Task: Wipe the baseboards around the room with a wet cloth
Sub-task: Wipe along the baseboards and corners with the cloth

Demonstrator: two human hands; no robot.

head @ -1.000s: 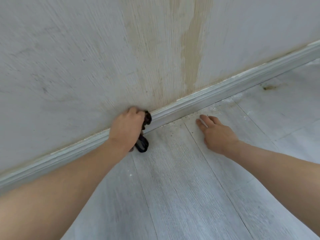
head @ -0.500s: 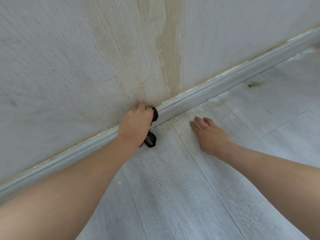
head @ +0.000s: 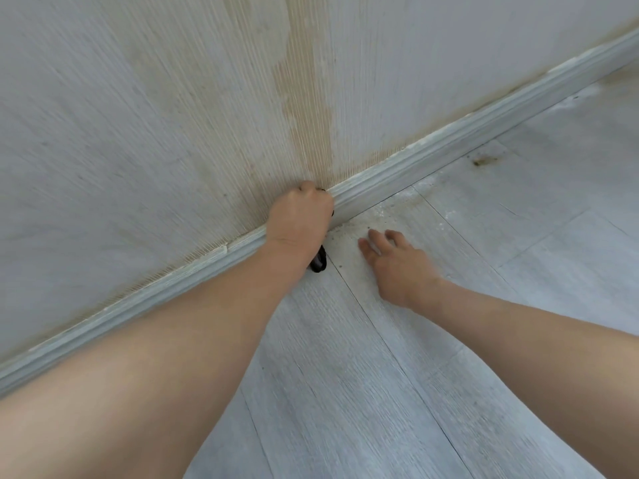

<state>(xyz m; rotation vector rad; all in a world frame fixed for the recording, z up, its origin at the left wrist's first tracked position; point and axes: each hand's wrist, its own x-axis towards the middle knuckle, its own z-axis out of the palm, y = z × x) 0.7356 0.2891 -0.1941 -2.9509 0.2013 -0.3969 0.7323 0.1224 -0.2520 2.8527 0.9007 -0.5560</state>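
Setting: pale plank floor (head: 345, 392) meets a striped wall (head: 138, 115); a tan stain (head: 304, 98) runs down to the trim.
Left fingers: curled round the dark cloth (head: 318, 262), pressing it onto the baseboard (head: 432, 157); I read this as keeping steady wiping pressure.
Left hand (head: 299, 219): knuckles against the trim; a cloth tail hangs below the wrist.
Right hand (head: 394, 264): fingers flat and spread on the floor, holding nothing, likely bracing my weight.
Grit: specks (head: 349, 233) by the trim, so I judge that stretch unwiped.
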